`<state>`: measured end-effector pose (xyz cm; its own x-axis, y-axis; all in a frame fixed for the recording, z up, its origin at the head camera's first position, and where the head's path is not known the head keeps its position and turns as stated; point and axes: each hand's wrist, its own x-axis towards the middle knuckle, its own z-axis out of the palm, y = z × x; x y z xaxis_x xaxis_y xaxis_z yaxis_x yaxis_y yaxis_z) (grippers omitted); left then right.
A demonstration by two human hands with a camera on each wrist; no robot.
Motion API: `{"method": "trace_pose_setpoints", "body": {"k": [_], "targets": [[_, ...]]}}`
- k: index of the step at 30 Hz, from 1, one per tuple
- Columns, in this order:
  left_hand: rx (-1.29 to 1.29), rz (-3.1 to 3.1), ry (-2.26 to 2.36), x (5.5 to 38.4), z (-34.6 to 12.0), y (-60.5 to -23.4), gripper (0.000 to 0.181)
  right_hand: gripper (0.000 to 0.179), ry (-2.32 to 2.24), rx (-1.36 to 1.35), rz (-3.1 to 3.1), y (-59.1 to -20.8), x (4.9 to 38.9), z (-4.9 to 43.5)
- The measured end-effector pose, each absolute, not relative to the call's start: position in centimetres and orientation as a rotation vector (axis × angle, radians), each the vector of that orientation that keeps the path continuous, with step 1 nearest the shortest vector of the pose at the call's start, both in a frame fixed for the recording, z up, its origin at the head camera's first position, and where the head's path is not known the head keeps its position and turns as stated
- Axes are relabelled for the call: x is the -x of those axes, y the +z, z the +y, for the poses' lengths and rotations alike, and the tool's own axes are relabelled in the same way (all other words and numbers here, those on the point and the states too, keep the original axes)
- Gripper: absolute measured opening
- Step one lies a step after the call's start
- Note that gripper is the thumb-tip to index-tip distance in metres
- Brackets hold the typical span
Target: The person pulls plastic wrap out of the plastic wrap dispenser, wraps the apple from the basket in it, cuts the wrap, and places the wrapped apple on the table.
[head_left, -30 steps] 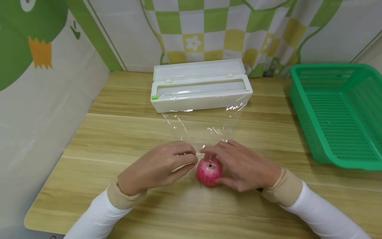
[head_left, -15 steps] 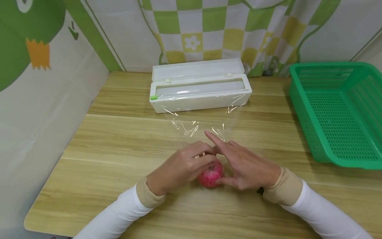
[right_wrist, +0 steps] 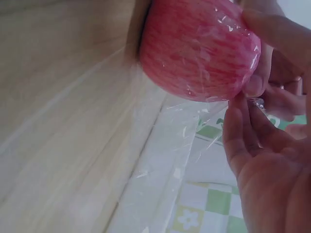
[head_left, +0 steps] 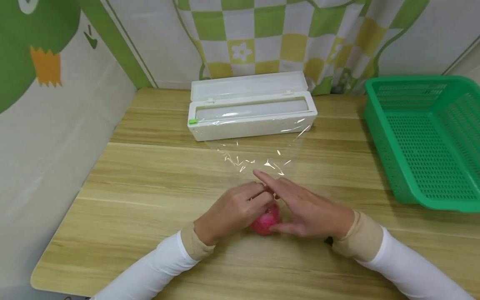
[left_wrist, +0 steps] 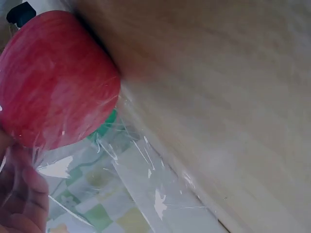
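A red apple sits on the wooden table with clear cling film stretched over it. The film runs back to a white dispenser box whose lid stands up. My left hand is at the top of the apple, its curled fingers pinching the film; its fingertips are partly hidden in the head view. My right hand holds the apple from the right, thumb on the near side, other fingers on the far side, index finger raised. In the right wrist view, glossy film covers the apple.
A green plastic basket stands on the right of the table. Behind the dispenser hangs a green, white and yellow checked cloth. A bright green slider is at the dispenser's left end.
My left hand has moved right, from beside the apple onto its top, partly covering it. My right index finger has lifted, while the right hand stays at the apple. The film's creases have shifted.
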<state>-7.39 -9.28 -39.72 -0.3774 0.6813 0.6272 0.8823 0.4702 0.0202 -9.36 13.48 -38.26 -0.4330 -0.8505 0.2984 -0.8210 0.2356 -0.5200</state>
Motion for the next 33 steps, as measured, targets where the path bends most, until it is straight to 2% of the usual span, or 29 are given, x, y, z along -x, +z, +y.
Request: {"method": "trace_pose_setpoints", "body": {"k": [6,11,20,33], "targets": [[1.231,-2.290,-0.529,7.1,-9.5,-39.4,0.012,0.114,-0.967,1.618,2.532,-38.3,9.0,13.4],[1.206,-2.330,-0.533,6.7,-9.3,-39.3,0.010,0.101,-1.022,1.590,2.639,-38.7,9.0,13.9],[1.143,-2.435,-0.702,6.3,-9.3,-39.5,0.010,0.042,-1.028,2.048,2.730,-40.1,8.6,14.8],[1.128,-2.533,-0.823,6.0,-10.4,-39.3,0.018,0.043,-0.821,1.971,2.724,-39.9,8.4,15.1]]}}
